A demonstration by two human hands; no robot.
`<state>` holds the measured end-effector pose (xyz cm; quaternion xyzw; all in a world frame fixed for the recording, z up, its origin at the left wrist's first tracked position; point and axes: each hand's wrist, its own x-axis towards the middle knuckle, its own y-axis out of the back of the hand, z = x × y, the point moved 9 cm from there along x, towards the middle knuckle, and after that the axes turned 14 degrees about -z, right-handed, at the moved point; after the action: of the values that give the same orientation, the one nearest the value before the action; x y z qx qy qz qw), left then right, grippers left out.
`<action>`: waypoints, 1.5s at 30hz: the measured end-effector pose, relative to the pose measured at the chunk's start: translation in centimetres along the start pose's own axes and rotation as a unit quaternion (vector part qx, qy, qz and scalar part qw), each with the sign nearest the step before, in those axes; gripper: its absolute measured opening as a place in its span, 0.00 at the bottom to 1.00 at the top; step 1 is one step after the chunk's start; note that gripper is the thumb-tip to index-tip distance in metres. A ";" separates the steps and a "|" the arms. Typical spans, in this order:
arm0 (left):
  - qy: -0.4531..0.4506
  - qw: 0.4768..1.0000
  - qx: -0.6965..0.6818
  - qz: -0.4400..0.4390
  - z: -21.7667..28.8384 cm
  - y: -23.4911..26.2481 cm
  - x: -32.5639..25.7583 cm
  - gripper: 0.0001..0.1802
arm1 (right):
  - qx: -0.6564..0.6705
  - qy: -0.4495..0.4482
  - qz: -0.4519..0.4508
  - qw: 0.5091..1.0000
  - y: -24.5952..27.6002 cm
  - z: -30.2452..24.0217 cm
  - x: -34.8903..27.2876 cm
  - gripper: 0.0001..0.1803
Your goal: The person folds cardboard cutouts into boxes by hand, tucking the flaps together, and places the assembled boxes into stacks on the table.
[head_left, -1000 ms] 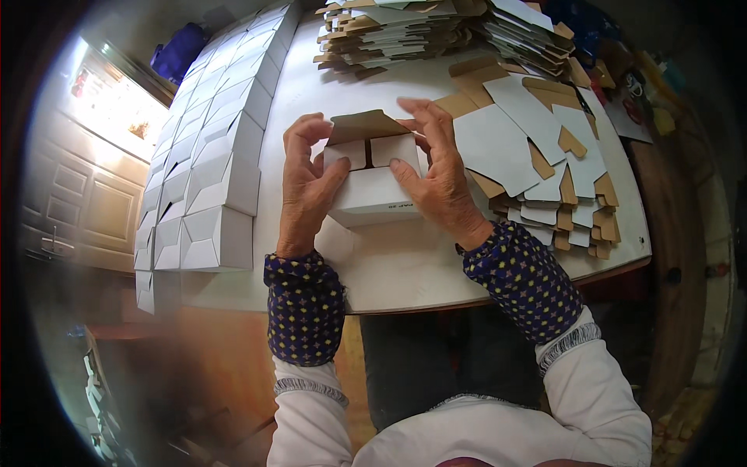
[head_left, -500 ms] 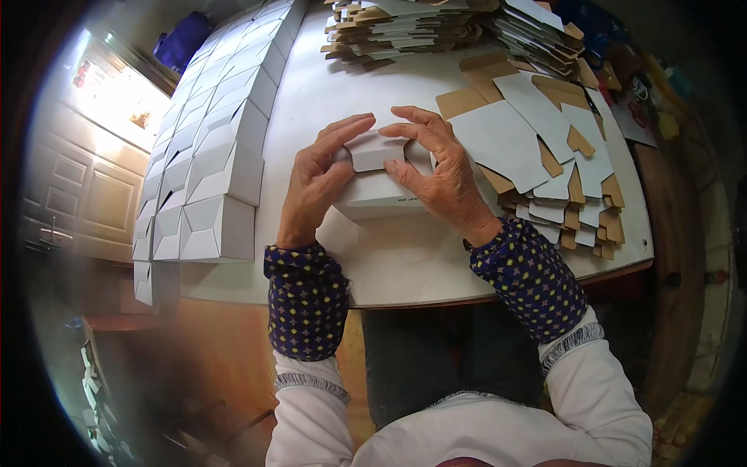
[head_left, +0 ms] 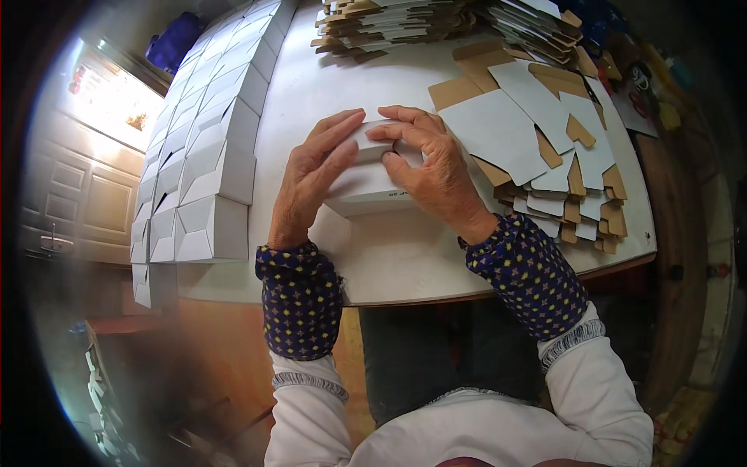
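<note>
A small white cardboard box (head_left: 364,180) sits on the white table between my hands, its flaps on top partly hidden by my fingers. My left hand (head_left: 315,167) lies along the box's left side with fingers stretched out and the thumb raised, not wrapped around it. Over the right side of the box, my right hand (head_left: 432,159) is curled, its thumb and fingers closed on the top flap area. Dark patterned sleeve covers are on both forearms.
Rows of finished-looking white boxes (head_left: 212,226) line the table's left side. Flat white-and-brown carton blanks (head_left: 494,132) are piled at right, with a stack of more blanks (head_left: 397,31) at the far edge. The white table (head_left: 373,272) has a curved near edge.
My left hand has shifted slightly left and its thumb has lifted. The right fingers have moved a little left over the top, and the box's top flap now appears lower.
</note>
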<state>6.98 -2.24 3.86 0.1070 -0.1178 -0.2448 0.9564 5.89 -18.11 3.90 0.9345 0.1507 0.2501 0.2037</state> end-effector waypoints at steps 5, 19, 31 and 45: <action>0.029 0.998 -0.045 0.015 -1.1 0.1 0.0 0.25 | 0.023 0.007 0.009 1.000 0.0 -0.1 0.0 0.14; 0.030 0.998 0.015 0.055 -1.1 0.6 -0.3 0.30 | 0.081 -0.040 0.009 0.996 -0.1 0.3 0.0 0.18; 0.041 0.997 0.007 0.068 -0.8 0.4 -0.3 0.31 | 0.131 -0.050 0.012 0.990 -0.1 1.0 -0.1 0.18; 0.074 0.991 0.106 0.046 -0.8 0.9 0.0 0.33 | 0.130 -0.034 0.020 0.991 -0.7 1.0 0.0 0.28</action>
<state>7.64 -1.31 3.33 0.2199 -0.0770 -0.1780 0.9560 6.29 -17.83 2.77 0.9638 0.1558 0.2008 0.0807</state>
